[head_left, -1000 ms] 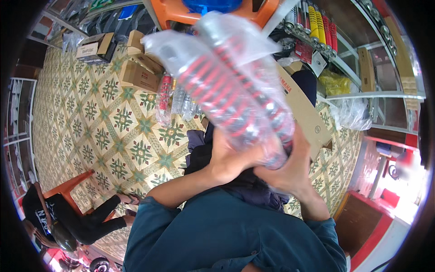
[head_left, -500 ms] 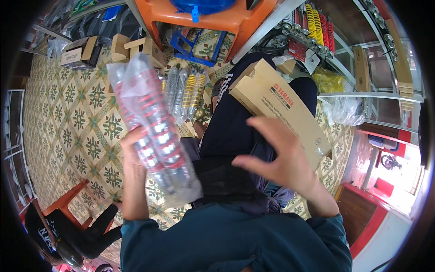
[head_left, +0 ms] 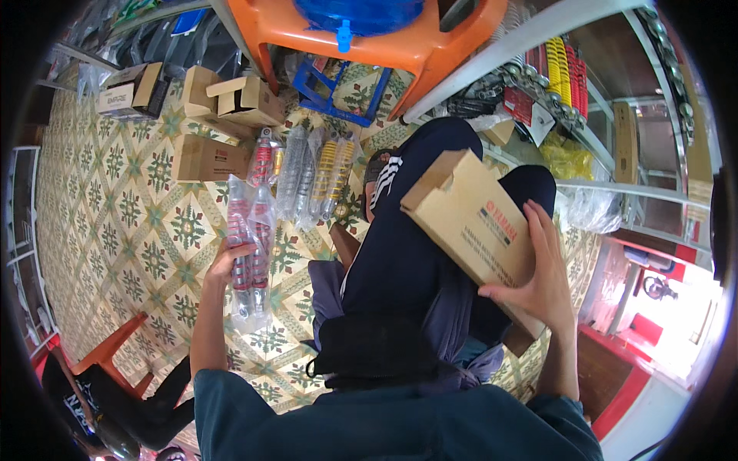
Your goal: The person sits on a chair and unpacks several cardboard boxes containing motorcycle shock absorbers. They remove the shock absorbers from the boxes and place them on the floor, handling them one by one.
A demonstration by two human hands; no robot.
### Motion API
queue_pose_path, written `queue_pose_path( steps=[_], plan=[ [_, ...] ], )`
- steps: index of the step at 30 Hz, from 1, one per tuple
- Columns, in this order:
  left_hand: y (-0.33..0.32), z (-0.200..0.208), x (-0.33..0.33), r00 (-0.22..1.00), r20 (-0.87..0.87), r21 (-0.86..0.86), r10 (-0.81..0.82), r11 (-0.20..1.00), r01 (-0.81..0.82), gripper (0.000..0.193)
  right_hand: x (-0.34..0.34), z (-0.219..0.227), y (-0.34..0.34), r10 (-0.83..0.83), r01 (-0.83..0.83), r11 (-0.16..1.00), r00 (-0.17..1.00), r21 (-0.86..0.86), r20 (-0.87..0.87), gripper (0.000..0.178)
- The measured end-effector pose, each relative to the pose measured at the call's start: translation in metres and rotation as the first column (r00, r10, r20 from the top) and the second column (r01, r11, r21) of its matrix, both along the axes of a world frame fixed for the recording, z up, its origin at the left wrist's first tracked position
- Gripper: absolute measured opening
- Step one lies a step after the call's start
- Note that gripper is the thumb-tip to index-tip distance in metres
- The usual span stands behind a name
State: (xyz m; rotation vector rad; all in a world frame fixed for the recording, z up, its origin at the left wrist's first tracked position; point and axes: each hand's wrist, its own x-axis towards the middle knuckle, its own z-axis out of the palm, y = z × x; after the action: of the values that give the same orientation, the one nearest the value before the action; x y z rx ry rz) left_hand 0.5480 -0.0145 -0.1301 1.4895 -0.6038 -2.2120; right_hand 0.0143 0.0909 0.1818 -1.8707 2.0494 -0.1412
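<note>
In the head view, the left hand point(head_left: 227, 263) curls its fingers around a clear plastic bag holding a pair of red-spring shock absorbers point(head_left: 260, 232), well to the left of the person's knees. The pair points away from the person; whether its lower side touches the tiled floor point(head_left: 171, 253), I cannot tell. The right hand point(head_left: 547, 286) spreads thumb and fingers wide across a long cardboard carton point(head_left: 453, 219), which lies slantwise over the right leg of the dark trousers point(head_left: 396, 257).

Beyond the pair, another red-spring shock absorber point(head_left: 263, 157) lies on the tiles, with grey wrapped shock absorbers point(head_left: 290, 173) and yellow-spring shock absorbers point(head_left: 338, 173) just to its right. A closed brown box point(head_left: 209, 158) sits to its left, and an open cardboard box point(head_left: 250, 104) stands farther back. At the far side, an orange plastic chair point(head_left: 369, 48) bears a blue water container point(head_left: 361, 11). Far right, more yellow and red coil springs point(head_left: 565, 77) line a metal rack point(head_left: 538, 54).
</note>
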Motion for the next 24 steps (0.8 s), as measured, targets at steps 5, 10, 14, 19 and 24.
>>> queue_pose_path(
  steps=[5,10,14,19,24],
  plan=[
    [-0.011,-0.053,-0.017,0.997,0.07,0.024,0.021,0.999,-0.023,0.039,0.006,0.004,-0.006,0.0,-0.001,0.999,1.0,0.051,0.012,0.127],
    [-0.049,-0.089,-0.039,0.985,0.158,0.001,-0.071,0.997,0.072,0.037,0.006,0.0,-0.009,0.024,-0.025,0.998,1.0,0.051,0.015,0.128],
    [-0.088,-0.116,-0.062,0.967,0.216,-0.019,-0.135,0.99,0.142,0.038,0.005,-0.002,-0.007,-0.007,0.006,0.998,1.0,0.065,0.015,0.128],
    [-0.125,-0.139,-0.095,0.937,0.306,0.014,-0.166,0.985,0.17,0.039,0.004,-0.003,-0.006,-0.039,0.04,0.997,0.999,0.072,-0.018,0.126],
    [-0.144,-0.161,-0.123,0.971,0.181,-0.083,-0.153,0.982,0.17,0.042,-0.001,-0.006,-0.008,-0.048,0.048,0.997,0.999,0.064,-0.001,0.122]
  ],
)
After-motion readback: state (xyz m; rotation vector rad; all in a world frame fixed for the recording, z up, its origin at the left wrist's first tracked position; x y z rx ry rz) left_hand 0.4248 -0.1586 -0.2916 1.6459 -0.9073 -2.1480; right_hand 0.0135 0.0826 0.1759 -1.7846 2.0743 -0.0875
